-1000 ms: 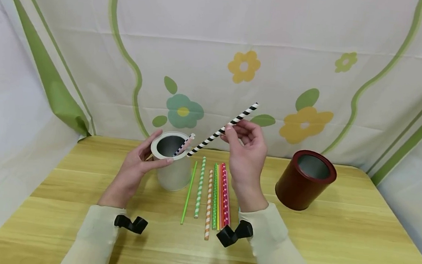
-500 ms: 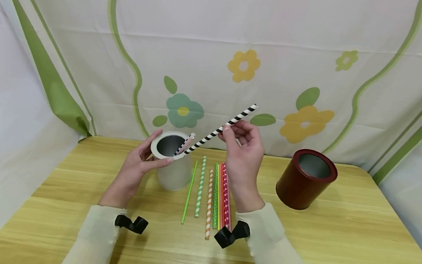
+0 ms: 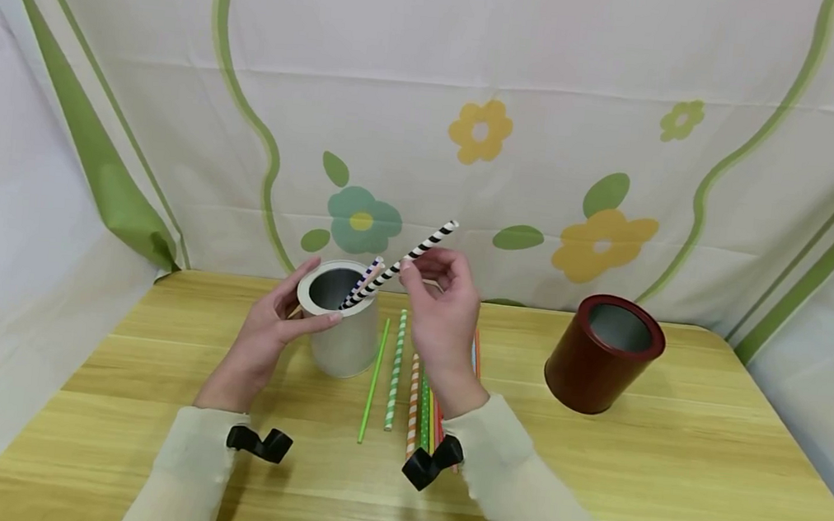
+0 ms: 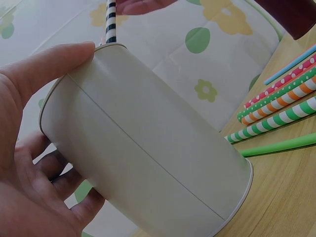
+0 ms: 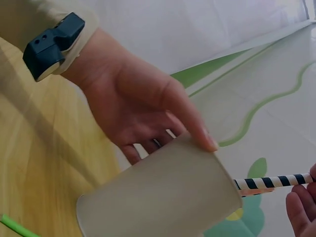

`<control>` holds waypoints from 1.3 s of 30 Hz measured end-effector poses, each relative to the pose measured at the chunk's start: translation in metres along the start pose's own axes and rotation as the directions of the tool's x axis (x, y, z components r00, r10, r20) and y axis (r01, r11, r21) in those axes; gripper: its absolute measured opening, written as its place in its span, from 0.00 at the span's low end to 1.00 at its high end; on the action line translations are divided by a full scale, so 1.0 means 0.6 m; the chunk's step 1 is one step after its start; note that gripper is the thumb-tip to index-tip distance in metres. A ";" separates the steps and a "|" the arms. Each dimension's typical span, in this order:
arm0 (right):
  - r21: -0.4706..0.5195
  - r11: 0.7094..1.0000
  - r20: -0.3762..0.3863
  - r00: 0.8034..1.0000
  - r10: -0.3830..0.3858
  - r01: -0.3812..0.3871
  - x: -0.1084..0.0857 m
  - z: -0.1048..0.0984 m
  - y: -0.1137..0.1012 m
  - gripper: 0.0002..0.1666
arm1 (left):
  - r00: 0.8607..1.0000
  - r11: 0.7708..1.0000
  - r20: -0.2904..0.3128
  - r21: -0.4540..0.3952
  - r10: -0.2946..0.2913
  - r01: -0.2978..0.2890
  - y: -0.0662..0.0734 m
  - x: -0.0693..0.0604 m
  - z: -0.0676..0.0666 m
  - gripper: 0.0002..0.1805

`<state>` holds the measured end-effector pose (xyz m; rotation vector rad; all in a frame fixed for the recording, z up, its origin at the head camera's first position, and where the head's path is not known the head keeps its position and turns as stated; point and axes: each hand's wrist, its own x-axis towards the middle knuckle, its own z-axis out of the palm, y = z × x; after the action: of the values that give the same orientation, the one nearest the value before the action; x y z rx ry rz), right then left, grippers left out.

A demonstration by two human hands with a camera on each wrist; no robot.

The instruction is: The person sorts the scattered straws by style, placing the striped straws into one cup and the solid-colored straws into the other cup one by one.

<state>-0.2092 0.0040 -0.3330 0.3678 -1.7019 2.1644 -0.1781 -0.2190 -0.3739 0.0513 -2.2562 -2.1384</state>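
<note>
In the head view my left hand (image 3: 260, 346) holds a white can (image 3: 344, 345), its thumb at the rim and fingers round the far side. My right hand (image 3: 445, 317) pinches a black-and-white striped paper straw (image 3: 437, 239) partway along. That straw slants down to the left, its lower end inside the can's mouth. Beside it a dark-blue-and-white straw and a pinkish one lean in the can. From the left wrist, the can (image 4: 143, 138) fills the view, with the striped straw (image 4: 111, 22) rising past its rim.
Right of the can, a thin green straw (image 3: 373, 381), a green-striped straw (image 3: 395, 374) and an orange-striped straw (image 3: 414, 409) lie on the wooden table (image 3: 666, 481). Several more colourful straws are partly hidden under my right arm. A dark red can (image 3: 602, 359) stands at the right.
My right hand has moved left and slightly down, bringing the black-and-white straw's lower end from the rim into the white can. My left hand and the can have stayed put.
</note>
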 end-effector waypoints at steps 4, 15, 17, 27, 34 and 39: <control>-0.073 0.997 0.030 0.999 0.039 -0.037 -0.004 0.007 0.012 0.14 | 1.000 1.000 -0.004 0.000 0.001 -0.001 0.000 0.000 0.001 0.50; -0.185 0.980 0.061 0.994 0.091 -0.078 -0.006 0.011 0.034 0.12 | 1.000 1.000 -0.007 -0.002 -0.003 0.003 0.001 0.001 0.006 0.51; -0.214 0.973 0.064 0.992 0.107 -0.091 -0.007 0.011 0.036 0.12 | 1.000 1.000 -0.005 -0.003 -0.003 0.003 0.002 0.001 0.007 0.51; -0.295 0.944 0.103 0.978 0.184 -0.146 -0.013 0.014 0.044 0.12 | 1.000 1.000 -0.006 -0.003 -0.006 0.006 -0.002 0.002 0.006 0.50; -0.330 0.932 0.100 0.976 0.194 -0.151 -0.014 0.015 0.051 0.12 | 1.000 1.000 -0.005 -0.005 -0.006 0.006 -0.002 0.004 0.011 0.50; -0.342 0.925 0.112 0.970 0.217 -0.167 -0.017 0.015 0.054 0.11 | 1.000 1.000 -0.005 -0.010 -0.005 0.005 -0.003 0.004 0.013 0.51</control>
<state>-0.2143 -0.0126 -0.3636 0.2833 -2.2260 1.9659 -0.1810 -0.2117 -0.3762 0.0622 -2.2451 -2.1492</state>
